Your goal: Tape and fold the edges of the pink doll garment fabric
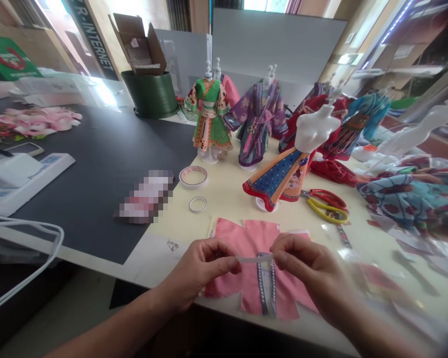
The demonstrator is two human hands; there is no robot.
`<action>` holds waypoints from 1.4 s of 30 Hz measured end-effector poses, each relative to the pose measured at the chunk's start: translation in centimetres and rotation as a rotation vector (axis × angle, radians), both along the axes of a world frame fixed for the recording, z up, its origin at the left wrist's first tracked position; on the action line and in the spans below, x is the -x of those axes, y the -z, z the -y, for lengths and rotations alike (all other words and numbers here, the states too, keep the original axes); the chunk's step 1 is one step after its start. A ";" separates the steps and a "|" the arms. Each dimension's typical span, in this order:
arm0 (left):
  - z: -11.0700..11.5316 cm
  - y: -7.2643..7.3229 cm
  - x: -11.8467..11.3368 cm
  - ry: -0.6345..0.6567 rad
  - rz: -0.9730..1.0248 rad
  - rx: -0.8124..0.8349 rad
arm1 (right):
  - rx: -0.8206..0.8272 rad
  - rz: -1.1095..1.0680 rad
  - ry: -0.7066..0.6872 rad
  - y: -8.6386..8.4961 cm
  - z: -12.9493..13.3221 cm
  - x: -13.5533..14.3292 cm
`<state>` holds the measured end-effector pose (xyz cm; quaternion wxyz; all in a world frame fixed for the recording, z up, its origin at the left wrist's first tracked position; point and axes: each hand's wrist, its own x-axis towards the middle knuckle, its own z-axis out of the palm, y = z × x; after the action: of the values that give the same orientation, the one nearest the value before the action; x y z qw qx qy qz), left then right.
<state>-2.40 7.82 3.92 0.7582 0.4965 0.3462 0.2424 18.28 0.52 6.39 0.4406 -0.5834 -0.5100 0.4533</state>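
Observation:
A short strip of whitish tape (253,259) is stretched level between my two hands. My left hand (214,261) pinches one end with thumb and fingers. At the other end my right hand (302,256) is closed in the same kind of pinch. Just beneath lies a pink doll garment (251,288), spread flat at the table's front edge, with beaded grey trim (262,288) along its front opening. Behind it rest a wide tape roll (194,186) and a narrower tape roll (197,210).
Red-and-yellow-handled pliers (326,206) lie right of a white mannequin (317,127) in a patterned skirt. Several dressed doll forms, one in green (211,119), stand behind. Leftward are a pixelated flat object (145,196), a power strip (33,181) and white cables (56,233). Fabric (410,199) heaps rightward.

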 end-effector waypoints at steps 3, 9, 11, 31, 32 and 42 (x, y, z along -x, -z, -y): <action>-0.2 -0.1 0.2 -0.048 -0.022 -0.025 | 0.012 0.014 0.003 0.3 -0.3 0.2; -1.1 -0.4 1.0 -0.108 -0.123 -0.100 | 0.074 -0.149 -0.033 1.0 -0.6 0.9; -1.4 -0.2 1.2 -0.128 -0.167 -0.094 | 0.095 -0.229 -0.068 1.3 -0.6 1.1; -2.0 3.3 3.1 0.284 -0.741 -1.523 | 0.132 -0.824 0.034 3.7 -2.5 0.7; -1.7 3.4 3.2 0.272 -0.749 -1.522 | 0.142 -0.827 0.036 3.8 -2.3 0.6; -1.0 3.8 4.3 0.095 -0.687 -1.503 | 0.207 -0.789 0.045 4.5 -1.1 -0.9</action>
<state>-6.70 8.83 0.15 0.0856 0.9316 0.2830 0.2115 19.14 1.60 1.85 0.5513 -0.4170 -0.2405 0.6814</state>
